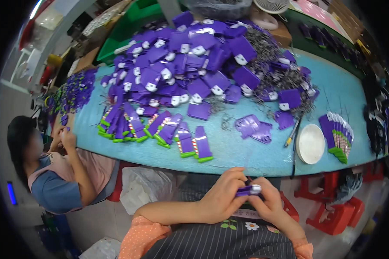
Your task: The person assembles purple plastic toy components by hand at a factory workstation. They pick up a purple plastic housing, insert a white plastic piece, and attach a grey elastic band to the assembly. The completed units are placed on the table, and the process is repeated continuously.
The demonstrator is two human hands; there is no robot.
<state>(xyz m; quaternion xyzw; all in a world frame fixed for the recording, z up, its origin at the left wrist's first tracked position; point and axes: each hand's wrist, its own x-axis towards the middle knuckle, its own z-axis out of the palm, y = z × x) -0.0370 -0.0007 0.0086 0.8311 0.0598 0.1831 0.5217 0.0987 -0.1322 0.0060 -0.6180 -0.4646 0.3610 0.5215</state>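
Observation:
Close to my body, below the table's front edge, both hands hold a small purple plastic part with a white end [247,190]. My left hand [225,194] grips its left side, thumb and fingers closed. On its white end, my right hand [267,199] is closed too. The fingers hide much of the part, so its full shape cannot be made out. Beyond my hands lie two shiny purple shell pieces [247,125]. To their left, purple pieces with green ends and red-and-white striped edges [202,144] lie in a loose row.
A large heap of purple-and-white parts [177,60] covers the blue table's [160,157] far side, beside tangled dark wires [263,47]. At right are a screwdriver-like tool [291,134], a white bowl [310,144] and stacked purple-green pieces [338,137]. Another person [52,172] works at left; red stools [333,211] stand below.

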